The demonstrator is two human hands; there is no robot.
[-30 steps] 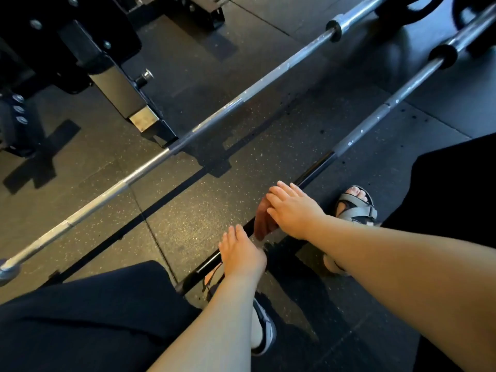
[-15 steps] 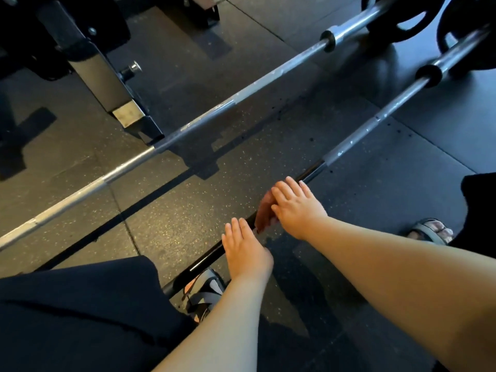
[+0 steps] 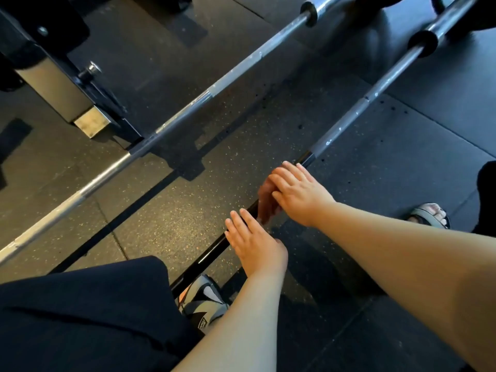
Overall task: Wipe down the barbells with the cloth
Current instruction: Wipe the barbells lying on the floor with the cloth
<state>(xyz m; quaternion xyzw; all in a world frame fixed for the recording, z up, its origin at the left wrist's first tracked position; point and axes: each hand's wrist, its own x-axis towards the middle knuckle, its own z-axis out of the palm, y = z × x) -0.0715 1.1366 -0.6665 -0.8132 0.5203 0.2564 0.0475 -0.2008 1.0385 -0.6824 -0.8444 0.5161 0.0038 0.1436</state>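
The near barbell (image 3: pixel 346 124) is laid on the floor (image 3: pixel 174 210). On its black middle a reddish cloth (image 3: pixel 264 202) is pressed under the right hand (image 3: pixel 298 194), fingers nearly straight. Just beside, on the same shaft, the left hand (image 3: pixel 252 242) is laid flat, fingers extended. A second barbell (image 3: pixel 188 106) is seen beyond.

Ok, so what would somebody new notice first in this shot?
The two bare hands in the middle: the right hand lies over a reddish cloth on the nearer barbell, and the left hand rests flat on the same bar, closer to the person. A silvery barbell lies parallel beyond it on the dark speckled floor.
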